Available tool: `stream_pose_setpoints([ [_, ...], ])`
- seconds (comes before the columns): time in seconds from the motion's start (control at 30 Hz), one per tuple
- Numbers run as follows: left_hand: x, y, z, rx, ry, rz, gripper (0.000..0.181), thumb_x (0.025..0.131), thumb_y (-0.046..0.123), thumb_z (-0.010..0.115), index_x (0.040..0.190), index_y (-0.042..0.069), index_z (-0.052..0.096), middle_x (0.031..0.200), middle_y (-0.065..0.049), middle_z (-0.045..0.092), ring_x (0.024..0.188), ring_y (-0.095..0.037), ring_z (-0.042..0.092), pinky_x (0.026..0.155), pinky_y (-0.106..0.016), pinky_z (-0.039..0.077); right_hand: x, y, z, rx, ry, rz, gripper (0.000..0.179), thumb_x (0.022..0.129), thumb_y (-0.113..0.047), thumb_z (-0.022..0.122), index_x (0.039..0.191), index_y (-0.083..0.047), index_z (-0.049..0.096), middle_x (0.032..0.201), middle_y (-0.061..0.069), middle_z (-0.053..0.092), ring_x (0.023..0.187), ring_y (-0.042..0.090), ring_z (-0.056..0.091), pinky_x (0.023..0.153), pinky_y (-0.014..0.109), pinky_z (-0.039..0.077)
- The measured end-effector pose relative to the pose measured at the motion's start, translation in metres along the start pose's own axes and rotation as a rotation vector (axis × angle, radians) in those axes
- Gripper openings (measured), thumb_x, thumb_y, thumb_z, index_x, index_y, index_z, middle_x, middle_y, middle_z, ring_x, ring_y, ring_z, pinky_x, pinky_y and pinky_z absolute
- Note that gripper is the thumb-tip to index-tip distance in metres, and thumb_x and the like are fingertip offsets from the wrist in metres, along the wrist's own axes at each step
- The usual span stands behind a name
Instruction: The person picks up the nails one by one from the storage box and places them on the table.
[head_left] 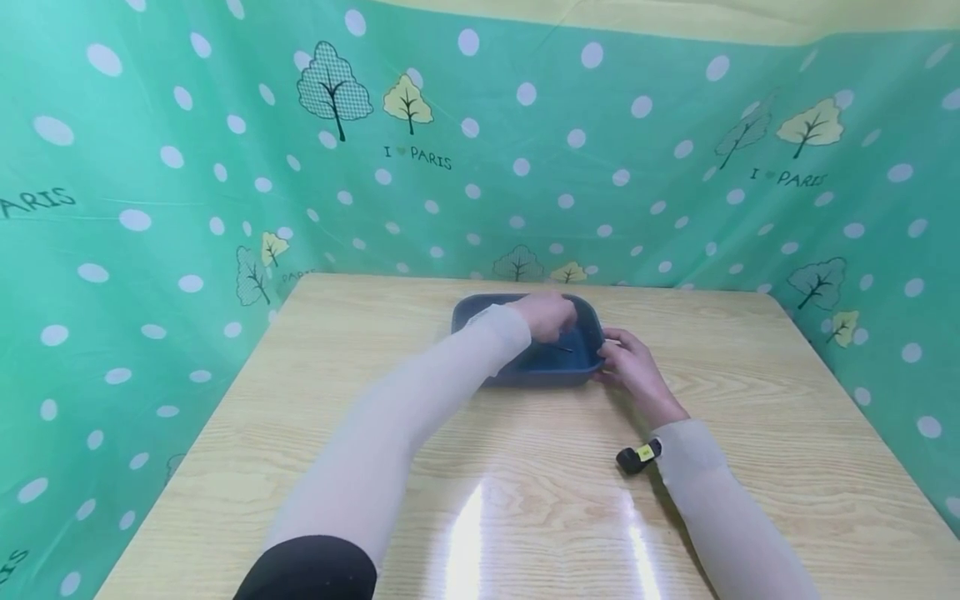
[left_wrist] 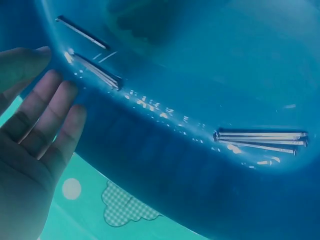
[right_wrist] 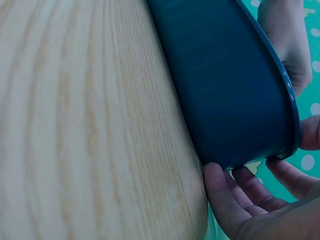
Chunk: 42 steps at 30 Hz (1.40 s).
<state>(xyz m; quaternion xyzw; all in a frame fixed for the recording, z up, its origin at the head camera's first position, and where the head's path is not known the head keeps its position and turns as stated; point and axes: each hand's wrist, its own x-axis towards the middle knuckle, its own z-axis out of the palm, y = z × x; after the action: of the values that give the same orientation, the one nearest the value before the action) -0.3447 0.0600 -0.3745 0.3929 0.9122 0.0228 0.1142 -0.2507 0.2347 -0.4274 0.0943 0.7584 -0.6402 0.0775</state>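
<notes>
A dark blue plastic basin [head_left: 536, 377] stands on the table, with my left hand [head_left: 546, 315] reaching down into it. In the left wrist view, that hand [left_wrist: 37, 130] has its fingers fairly straight and apart, nothing visible between them. Metal nails lie on the basin floor along one wall: a single nail [left_wrist: 81, 33] and a small bunch of nails [left_wrist: 95, 71] close to the fingertips, and another bunch of nails [left_wrist: 262, 140] farther right. My right hand [head_left: 633, 371] grips the basin's right end, thumb over the rim and fingers [right_wrist: 257, 190] against the outer wall.
The light wood-grain table [head_left: 360, 333] carries the basin near its back edge. A green dotted curtain [head_left: 517, 125] hangs behind and at both sides. A small black device with a yellow label [head_left: 637, 456] sits on the right wrist.
</notes>
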Motion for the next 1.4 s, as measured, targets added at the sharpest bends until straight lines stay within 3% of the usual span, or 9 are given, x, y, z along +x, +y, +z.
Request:
stream_pose_setpoints([
  [0.27, 0.007, 0.001, 0.009, 0.071, -0.015, -0.008, 0.014, 0.088, 0.013, 0.065, 0.1, 0.02, 0.067, 0.087, 0.006, 0.063, 0.08, -0.012, 0.059, 0.071, -0.026, 0.05, -0.002, -0.001, 0.0, -0.027, -0.008, -0.015, 0.052, 0.089, -0.015, 0.046, 0.14, -0.007, 0.041, 0.128, 0.021, 0.048, 0.105, 0.03, 0.052, 0.09, 0.044, 0.053],
  [0.5, 0.014, 0.004, 0.018, 0.119, -0.012, -0.011, 0.009, 0.088, 0.014, 0.066, 0.091, 0.022, 0.065, 0.083, 0.006, 0.062, 0.075, -0.013, 0.058, 0.066, -0.028, 0.049, -0.002, 0.0, -0.001, -0.015, -0.018, -0.015, 0.052, 0.089, -0.015, 0.046, 0.14, -0.007, 0.041, 0.127, 0.021, 0.048, 0.107, 0.032, 0.053, 0.092, 0.045, 0.051],
  [0.83, 0.009, 0.01, 0.022, 0.05, -0.068, -0.041, 0.02, 0.088, 0.012, 0.066, 0.106, 0.022, 0.068, 0.083, 0.005, 0.063, 0.077, -0.014, 0.06, 0.068, -0.028, 0.05, -0.001, -0.001, -0.001, -0.022, -0.014, -0.005, 0.052, 0.09, -0.016, 0.046, 0.14, -0.007, 0.04, 0.127, 0.021, 0.049, 0.105, 0.03, 0.054, 0.092, 0.044, 0.052],
  [1.1, 0.009, 0.011, 0.028, 0.124, -0.048, -0.029, 0.021, 0.089, 0.012, 0.064, 0.108, 0.02, 0.067, 0.091, 0.003, 0.063, 0.08, -0.015, 0.059, 0.077, -0.031, 0.052, -0.003, -0.001, -0.001, -0.031, -0.014, -0.027, 0.051, 0.088, -0.015, 0.047, 0.139, -0.006, 0.042, 0.125, 0.024, 0.051, 0.107, 0.036, 0.054, 0.091, 0.045, 0.052],
  [1.4, 0.009, 0.012, 0.031, 0.134, -0.033, -0.009, 0.014, 0.087, 0.01, 0.066, 0.096, 0.021, 0.067, 0.081, 0.005, 0.062, 0.074, -0.016, 0.059, 0.067, -0.03, 0.051, -0.002, 0.0, -0.001, -0.021, -0.02, -0.031, 0.051, 0.089, -0.015, 0.047, 0.139, -0.006, 0.042, 0.124, 0.022, 0.051, 0.103, 0.032, 0.056, 0.09, 0.044, 0.053],
])
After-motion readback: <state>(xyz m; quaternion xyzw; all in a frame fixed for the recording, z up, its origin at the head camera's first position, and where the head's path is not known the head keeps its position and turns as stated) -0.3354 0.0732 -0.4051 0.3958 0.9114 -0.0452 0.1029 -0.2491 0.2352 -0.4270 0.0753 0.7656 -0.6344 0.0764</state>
